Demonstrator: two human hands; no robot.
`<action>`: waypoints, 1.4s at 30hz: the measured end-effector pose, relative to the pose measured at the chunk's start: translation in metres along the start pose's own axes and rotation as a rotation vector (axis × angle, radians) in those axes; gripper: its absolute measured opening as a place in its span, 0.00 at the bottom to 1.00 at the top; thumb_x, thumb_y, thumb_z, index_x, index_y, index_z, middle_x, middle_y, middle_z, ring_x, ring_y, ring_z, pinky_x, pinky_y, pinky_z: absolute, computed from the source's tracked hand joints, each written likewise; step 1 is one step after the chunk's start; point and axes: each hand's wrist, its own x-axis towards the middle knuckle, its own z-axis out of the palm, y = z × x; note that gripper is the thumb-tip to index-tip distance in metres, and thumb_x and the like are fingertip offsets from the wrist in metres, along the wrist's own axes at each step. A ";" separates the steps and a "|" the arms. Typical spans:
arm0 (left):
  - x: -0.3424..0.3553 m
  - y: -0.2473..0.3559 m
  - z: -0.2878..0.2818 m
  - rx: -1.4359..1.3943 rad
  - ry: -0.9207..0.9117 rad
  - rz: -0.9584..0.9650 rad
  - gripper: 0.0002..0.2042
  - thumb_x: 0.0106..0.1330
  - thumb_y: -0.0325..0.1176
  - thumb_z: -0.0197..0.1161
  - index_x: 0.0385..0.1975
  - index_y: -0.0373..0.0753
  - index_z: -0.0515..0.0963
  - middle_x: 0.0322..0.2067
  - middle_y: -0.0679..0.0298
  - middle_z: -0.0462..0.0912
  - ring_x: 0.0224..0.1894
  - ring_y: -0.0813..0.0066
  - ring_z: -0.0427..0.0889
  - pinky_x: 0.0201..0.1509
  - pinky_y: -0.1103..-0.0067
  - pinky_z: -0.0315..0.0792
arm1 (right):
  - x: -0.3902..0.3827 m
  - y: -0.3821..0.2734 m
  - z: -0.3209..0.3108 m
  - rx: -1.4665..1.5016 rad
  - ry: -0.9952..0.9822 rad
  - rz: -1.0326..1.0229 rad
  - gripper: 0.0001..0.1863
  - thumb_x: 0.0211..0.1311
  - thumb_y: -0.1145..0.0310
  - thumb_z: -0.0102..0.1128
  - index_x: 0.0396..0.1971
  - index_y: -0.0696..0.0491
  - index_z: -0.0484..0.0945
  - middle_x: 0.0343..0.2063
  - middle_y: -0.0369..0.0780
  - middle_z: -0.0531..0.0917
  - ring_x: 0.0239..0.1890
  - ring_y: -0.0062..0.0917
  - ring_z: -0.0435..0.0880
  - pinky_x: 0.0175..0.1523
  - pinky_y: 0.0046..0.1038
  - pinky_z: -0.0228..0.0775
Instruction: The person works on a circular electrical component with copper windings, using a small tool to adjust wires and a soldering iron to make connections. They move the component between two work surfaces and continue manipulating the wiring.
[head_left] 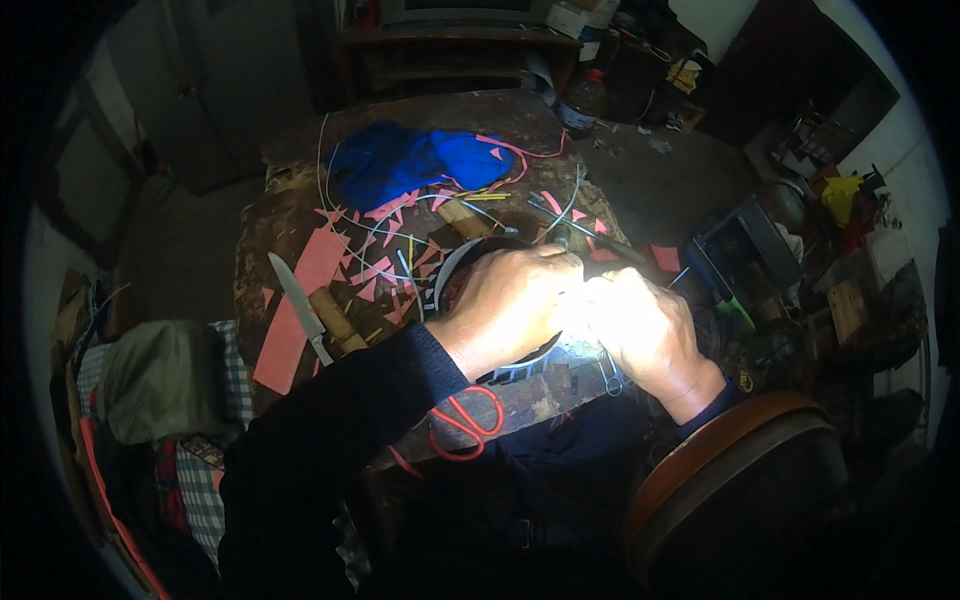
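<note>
Dark labelled bottle (583,101) at table's far edge.

a dim room with a grey concrete floor (660,185), a dark wooden shelf unit (450,55) at the back, and a pale wall (900,130) on the right.

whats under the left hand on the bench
Under the left hand a dark ring-shaped piece with a pale rim curves out on the worn bench. Its middle is covered by the hand, and the glare near the right hand hides the rest.
</note>
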 end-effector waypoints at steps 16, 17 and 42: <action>-0.003 0.002 -0.004 0.011 -0.042 -0.030 0.06 0.64 0.31 0.72 0.32 0.37 0.83 0.31 0.55 0.85 0.35 0.51 0.88 0.39 0.61 0.82 | 0.010 0.013 0.017 1.143 -0.213 0.790 0.11 0.70 0.64 0.77 0.41 0.57 0.89 0.25 0.40 0.87 0.29 0.23 0.88 0.37 0.32 0.83; -0.002 0.002 -0.004 -0.003 -0.033 -0.045 0.05 0.64 0.30 0.72 0.32 0.37 0.83 0.31 0.55 0.86 0.35 0.51 0.88 0.39 0.61 0.82 | 0.008 0.009 0.017 0.897 -0.085 0.600 0.11 0.70 0.64 0.77 0.42 0.56 0.90 0.27 0.41 0.88 0.30 0.26 0.89 0.38 0.33 0.84; -0.003 0.000 -0.003 -0.025 -0.013 -0.069 0.04 0.64 0.29 0.71 0.34 0.37 0.84 0.32 0.54 0.86 0.35 0.51 0.89 0.39 0.61 0.82 | 0.005 -0.001 0.007 0.068 0.089 0.089 0.09 0.75 0.61 0.71 0.44 0.51 0.88 0.33 0.40 0.87 0.30 0.35 0.88 0.35 0.38 0.82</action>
